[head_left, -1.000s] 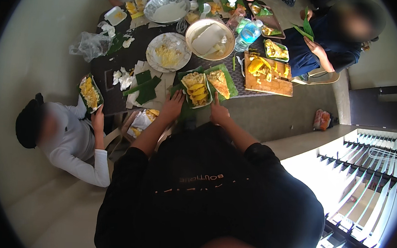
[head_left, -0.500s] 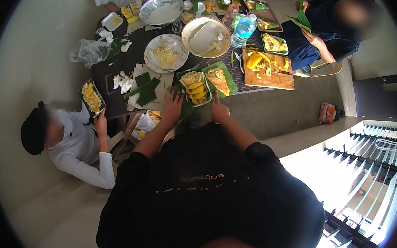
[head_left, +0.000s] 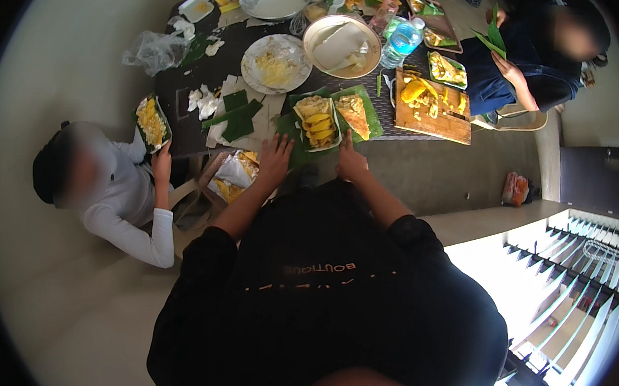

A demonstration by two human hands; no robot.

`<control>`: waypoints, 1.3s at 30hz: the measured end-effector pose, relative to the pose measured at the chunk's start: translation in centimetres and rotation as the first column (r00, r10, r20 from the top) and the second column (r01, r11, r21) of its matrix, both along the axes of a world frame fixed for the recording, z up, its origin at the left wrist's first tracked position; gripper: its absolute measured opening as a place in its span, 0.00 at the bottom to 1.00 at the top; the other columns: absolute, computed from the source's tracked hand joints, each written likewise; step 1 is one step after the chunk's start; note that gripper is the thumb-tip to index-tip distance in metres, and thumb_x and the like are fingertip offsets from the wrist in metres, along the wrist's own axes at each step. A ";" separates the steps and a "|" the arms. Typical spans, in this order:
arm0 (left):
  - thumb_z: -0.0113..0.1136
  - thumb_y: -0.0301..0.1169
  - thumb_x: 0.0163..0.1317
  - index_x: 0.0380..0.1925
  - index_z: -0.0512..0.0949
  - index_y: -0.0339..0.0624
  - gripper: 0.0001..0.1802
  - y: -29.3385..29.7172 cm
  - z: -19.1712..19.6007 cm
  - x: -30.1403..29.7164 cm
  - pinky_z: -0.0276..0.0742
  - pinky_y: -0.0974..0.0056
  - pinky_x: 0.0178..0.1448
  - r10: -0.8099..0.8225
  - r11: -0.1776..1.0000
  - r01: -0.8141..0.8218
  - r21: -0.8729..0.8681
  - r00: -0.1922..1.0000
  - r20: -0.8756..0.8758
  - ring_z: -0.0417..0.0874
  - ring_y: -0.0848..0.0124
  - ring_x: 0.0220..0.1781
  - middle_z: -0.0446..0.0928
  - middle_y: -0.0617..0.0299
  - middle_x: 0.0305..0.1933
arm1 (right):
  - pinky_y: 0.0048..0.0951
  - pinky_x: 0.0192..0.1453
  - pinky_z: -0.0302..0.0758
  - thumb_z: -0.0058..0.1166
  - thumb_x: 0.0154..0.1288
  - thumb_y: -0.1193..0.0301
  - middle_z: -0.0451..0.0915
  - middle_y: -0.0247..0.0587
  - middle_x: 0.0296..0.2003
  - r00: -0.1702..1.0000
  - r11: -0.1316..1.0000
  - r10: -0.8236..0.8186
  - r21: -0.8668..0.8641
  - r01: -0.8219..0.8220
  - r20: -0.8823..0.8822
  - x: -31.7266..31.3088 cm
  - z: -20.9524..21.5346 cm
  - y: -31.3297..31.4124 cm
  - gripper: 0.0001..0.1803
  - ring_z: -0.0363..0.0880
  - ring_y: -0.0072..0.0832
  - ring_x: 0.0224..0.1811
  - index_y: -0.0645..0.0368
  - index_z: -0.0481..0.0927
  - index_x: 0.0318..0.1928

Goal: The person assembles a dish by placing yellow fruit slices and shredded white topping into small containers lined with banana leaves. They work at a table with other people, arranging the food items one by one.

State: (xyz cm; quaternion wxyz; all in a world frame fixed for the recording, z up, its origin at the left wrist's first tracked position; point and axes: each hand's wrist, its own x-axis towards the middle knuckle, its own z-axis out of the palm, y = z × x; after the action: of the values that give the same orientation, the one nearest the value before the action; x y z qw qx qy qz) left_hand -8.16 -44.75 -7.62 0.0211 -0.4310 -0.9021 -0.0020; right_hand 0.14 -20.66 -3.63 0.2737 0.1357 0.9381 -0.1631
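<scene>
At the table's near edge, my left hand (head_left: 276,156) lies with fingers spread on the edge of a banana leaf (head_left: 288,123), beside a white tray (head_left: 332,143). Yellow mango slices (head_left: 319,128) and a crumbly pale food fill that tray. My right hand (head_left: 352,162) has its index finger stretched out to the leaf's edge, just below a triangular, crumb-topped piece of food (head_left: 355,115). This piece lies on a green leaf (head_left: 376,128) right of the tray. Neither hand holds anything that I can see; the right hand's other fingers are partly hidden.
Behind the tray stand a marbled plate with crumbs (head_left: 288,85), a large bowl (head_left: 310,57) and a water bottle (head_left: 402,43). A cutting board with mango (head_left: 436,128) is at right. One person at left (head_left: 119,194) holds a filled tray; another at right (head_left: 529,83) holds leaves.
The view has shifted, so the table appears slightly farther right and higher. My hands stay at the leaf's edge by the tray. The person at left has turned their head.
</scene>
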 end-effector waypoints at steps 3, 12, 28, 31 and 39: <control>0.50 0.30 0.58 0.64 0.64 0.43 0.30 0.3 0.2 0.3 0.51 0.38 0.70 0.017 1.000 -0.017 0.005 1.000 0.013 0.58 0.52 0.71 0.63 0.51 0.68 | 0.46 0.47 0.78 0.54 0.53 0.71 0.27 0.47 0.74 1.000 1.000 0.017 0.011 -0.018 0.023 0.0 0.9 0.4 0.48 0.80 0.50 0.47 0.61 0.44 0.72; 0.48 0.28 0.59 0.65 0.63 0.45 0.30 0.8 -0.5 1.1 0.54 0.41 0.69 0.147 0.988 -0.150 0.040 0.986 0.076 0.57 0.52 0.72 0.60 0.53 0.70 | 0.44 0.45 0.79 0.55 0.52 0.69 0.32 0.46 0.74 0.993 0.992 0.107 0.072 -0.103 -0.049 0.2 -0.3 0.9 0.48 0.80 0.50 0.45 0.61 0.46 0.71; 0.53 0.28 0.56 0.68 0.59 0.48 0.36 3.0 -0.2 2.5 0.52 0.42 0.71 0.334 0.942 -0.335 -0.028 0.924 0.188 0.50 0.52 0.75 0.54 0.55 0.73 | 0.44 0.42 0.79 0.53 0.52 0.72 0.34 0.51 0.74 0.957 0.952 0.286 0.128 -0.278 -0.044 0.3 -1.3 3.2 0.46 0.81 0.49 0.43 0.58 0.47 0.71; 0.54 0.27 0.55 0.68 0.59 0.49 0.37 3.0 0.0 2.1 0.53 0.42 0.71 0.359 0.933 -0.354 -0.062 0.913 0.195 0.50 0.52 0.75 0.53 0.55 0.73 | 0.45 0.41 0.80 0.53 0.52 0.73 0.34 0.53 0.73 0.951 0.944 0.308 0.137 -0.300 -0.039 -0.1 -1.1 3.1 0.46 0.81 0.50 0.42 0.59 0.47 0.71; 0.50 0.27 0.58 0.68 0.59 0.51 0.35 4.3 2.1 2.5 0.53 0.44 0.72 0.453 0.890 -0.410 -0.198 0.841 0.295 0.50 0.54 0.76 0.51 0.57 0.75 | 0.39 0.39 0.80 0.53 0.52 0.77 0.30 0.57 0.73 0.923 0.911 0.386 0.165 -0.379 -0.011 -0.4 -1.7 3.8 0.49 0.83 0.44 0.40 0.58 0.43 0.73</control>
State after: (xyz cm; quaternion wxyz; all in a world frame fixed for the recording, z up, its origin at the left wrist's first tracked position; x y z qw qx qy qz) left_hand -5.69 -40.43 -5.52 -0.1594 -0.2104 -0.9645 -0.0125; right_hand -0.26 -16.88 -5.30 0.2683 -0.0324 0.9622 -0.0335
